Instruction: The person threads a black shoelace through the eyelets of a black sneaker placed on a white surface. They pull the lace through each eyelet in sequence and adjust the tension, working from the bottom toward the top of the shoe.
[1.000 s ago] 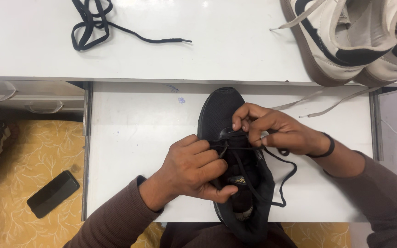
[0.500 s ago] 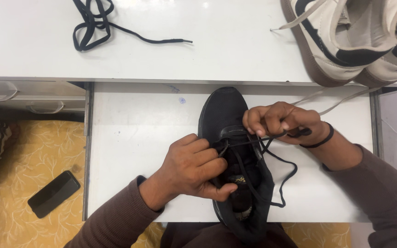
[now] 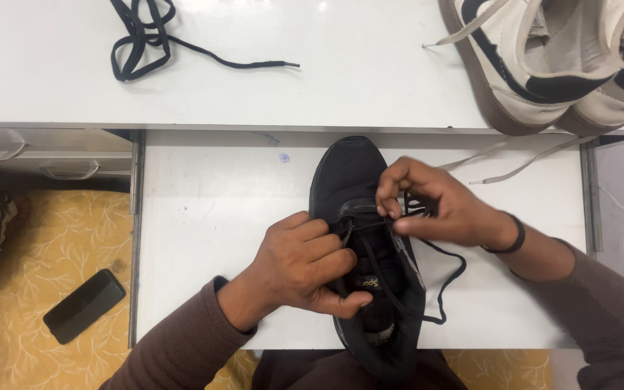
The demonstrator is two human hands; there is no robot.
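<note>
Down on the yellow patterned floor at the far left lies a dark phone [image 3: 84,305]. Up on the white desk [image 3: 370,79], a loose black lace [image 3: 154,37] sits in a tangle with one end trailing right. Below it, on the pulled-out white shelf [image 3: 204,238], the left hand [image 3: 305,263] is curled closed around the side of a black shoe [image 3: 366,238], thumb pressed across its tongue. The shoe lies toe away from the person, heel at the shelf's near edge. Just right, the right hand [image 3: 438,206] has its fingertips pinched on the shoe's black lace [image 3: 442,278] at the eyelets, the slack looping out beside the shoe. At the far right, a pair of white-and-black sneakers [image 3: 557,58] rests on the desk, pale laces hanging over its edge.
</note>
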